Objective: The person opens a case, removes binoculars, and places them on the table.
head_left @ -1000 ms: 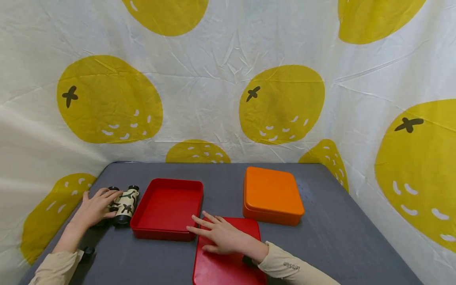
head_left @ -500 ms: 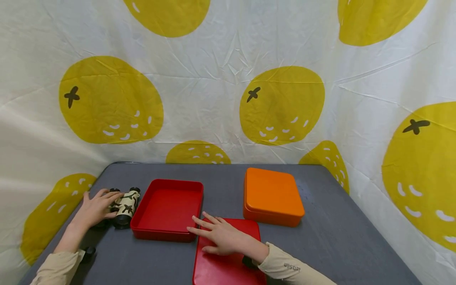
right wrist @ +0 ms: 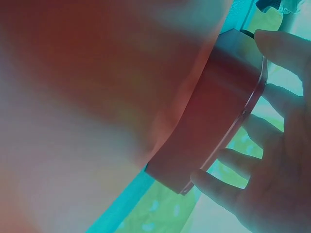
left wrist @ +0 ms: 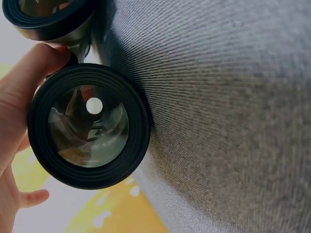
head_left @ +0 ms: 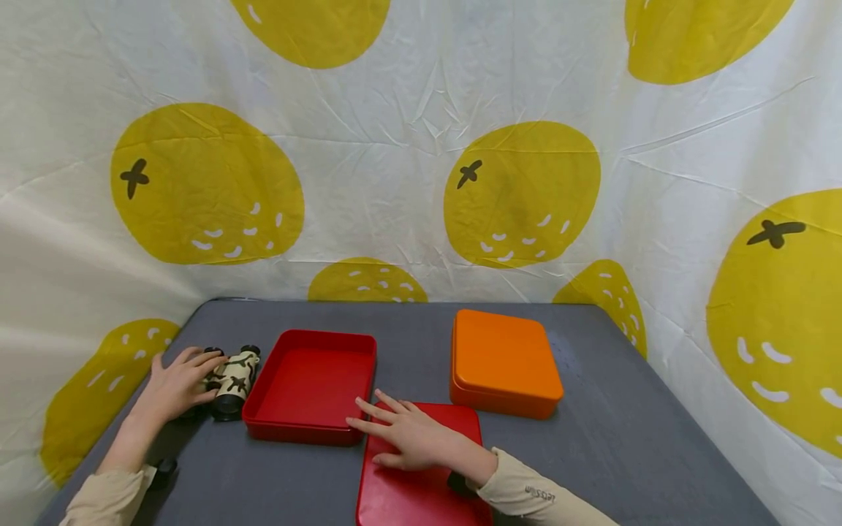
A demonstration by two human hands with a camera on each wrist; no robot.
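Camouflage-patterned binoculars (head_left: 233,383) lie flat on the table's left side, eyepieces facing away. My left hand (head_left: 172,386) reaches over the left barrel and covers much of it. In the left wrist view, its thumb (left wrist: 43,60) lies between the two black-rimmed lenses (left wrist: 87,177) of the binoculars, and the other fingers are mostly hidden behind. My right hand (head_left: 417,438) rests on a flat red lid (head_left: 427,500), fingers spread and straight. Its fingertips reach the right wall of an open red box (head_left: 309,376). The right wrist view is blurred and off-colour.
An orange box (head_left: 503,358) with its lid on stands at the back right of the grey table (head_left: 618,453). A white curtain (head_left: 375,175) printed with yellow fruit encloses the back and both sides. Beside the left wrist is a dark strap part (head_left: 164,471).
Both hands stay in the same places, and the binoculars, red box, lid and orange box have not moved. Only the head view shifts very slightly.
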